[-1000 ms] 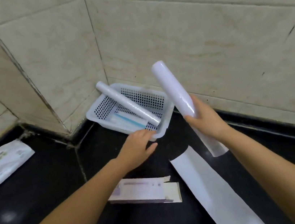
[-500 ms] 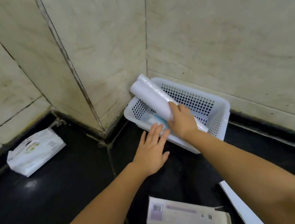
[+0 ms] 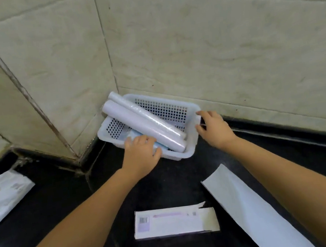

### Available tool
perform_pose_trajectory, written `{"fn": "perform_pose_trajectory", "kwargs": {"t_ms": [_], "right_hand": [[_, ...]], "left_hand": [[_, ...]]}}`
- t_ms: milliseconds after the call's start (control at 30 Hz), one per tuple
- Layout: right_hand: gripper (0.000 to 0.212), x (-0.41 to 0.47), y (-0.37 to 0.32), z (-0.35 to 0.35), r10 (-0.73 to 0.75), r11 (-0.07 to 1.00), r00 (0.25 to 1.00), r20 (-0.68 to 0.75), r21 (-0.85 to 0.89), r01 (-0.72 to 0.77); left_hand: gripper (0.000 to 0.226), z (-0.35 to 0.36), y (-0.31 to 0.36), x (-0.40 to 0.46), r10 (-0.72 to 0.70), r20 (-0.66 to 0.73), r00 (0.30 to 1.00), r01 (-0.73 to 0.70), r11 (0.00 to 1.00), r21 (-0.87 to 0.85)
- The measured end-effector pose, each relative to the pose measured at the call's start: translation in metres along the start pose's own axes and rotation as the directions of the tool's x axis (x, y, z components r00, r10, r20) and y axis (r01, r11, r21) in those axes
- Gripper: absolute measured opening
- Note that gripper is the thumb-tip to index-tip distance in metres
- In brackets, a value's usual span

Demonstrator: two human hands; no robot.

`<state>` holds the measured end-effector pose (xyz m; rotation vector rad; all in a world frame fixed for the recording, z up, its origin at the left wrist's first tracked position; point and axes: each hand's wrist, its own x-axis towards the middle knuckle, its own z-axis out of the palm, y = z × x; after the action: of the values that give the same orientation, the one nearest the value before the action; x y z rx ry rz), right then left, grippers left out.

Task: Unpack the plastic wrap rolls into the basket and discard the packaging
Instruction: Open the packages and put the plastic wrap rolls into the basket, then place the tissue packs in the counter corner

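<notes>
Two plastic wrap rolls are lying in the white basket while both hands are holding its edges.

A white packet (image 3: 3, 198) is lying on the dark counter (image 3: 64, 200) at far left. The left hand (image 3: 141, 155) is gripping the near rim of the basket (image 3: 176, 108), which is sitting in the tiled corner. Two rolls (image 3: 145, 123) are resting diagonally side by side inside, their far ends poking over the back-left rim. The right hand (image 3: 214, 129) is clasping the basket's right end. Nearer, an opened carton (image 3: 175, 222) and a white flat sleeve (image 3: 249, 207) are lying on the counter.
</notes>
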<state>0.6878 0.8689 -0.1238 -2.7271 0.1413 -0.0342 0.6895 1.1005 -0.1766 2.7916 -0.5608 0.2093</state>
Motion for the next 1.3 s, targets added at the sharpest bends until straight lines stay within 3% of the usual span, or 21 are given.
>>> {"fn": "perform_pose_trajectory", "kwargs": {"t_ms": [167,267,533,767,1000,1133,1300], "right_hand": [[0.045,-0.082,0.085,-0.051,0.139,0.990,0.987,-0.077,-0.016,-0.140],[0.043,-0.142,0.146,-0.081,0.280,0.958,0.952,-0.124,-0.030,-0.286],[0.039,-0.339,0.320,-0.143,0.607,0.784,0.772,-0.188,-0.012,-0.620],[0.043,-0.478,0.447,-0.185,0.757,0.615,0.607,-0.243,-0.050,-0.787],[0.079,-0.501,0.491,-0.172,0.854,0.507,0.503,-0.136,-0.002,-0.862],[0.077,-0.499,0.502,-0.163,0.854,0.488,0.496,-0.156,-0.090,-0.868],[0.071,-0.495,0.506,-0.178,0.813,0.566,0.564,-0.142,-0.029,-0.824]], "left_hand": [[0.033,-0.004,0.108,0.029,0.178,-0.023,0.984,-0.180,0.970,-0.165],[0.032,0.005,0.196,0.027,0.344,-0.029,0.938,-0.342,0.912,-0.225],[0.035,0.059,0.431,-0.036,0.668,0.077,0.741,-0.626,0.727,-0.281],[0.037,0.131,0.607,-0.122,0.754,0.231,0.615,-0.675,0.655,-0.340],[0.037,0.190,0.629,-0.186,0.714,0.410,0.567,-0.680,0.687,-0.257],[0.033,0.204,0.612,-0.205,0.774,0.235,0.587,-0.750,0.630,-0.203],[0.038,0.217,0.607,-0.217,0.763,0.169,0.624,-0.731,0.647,-0.219]]}}
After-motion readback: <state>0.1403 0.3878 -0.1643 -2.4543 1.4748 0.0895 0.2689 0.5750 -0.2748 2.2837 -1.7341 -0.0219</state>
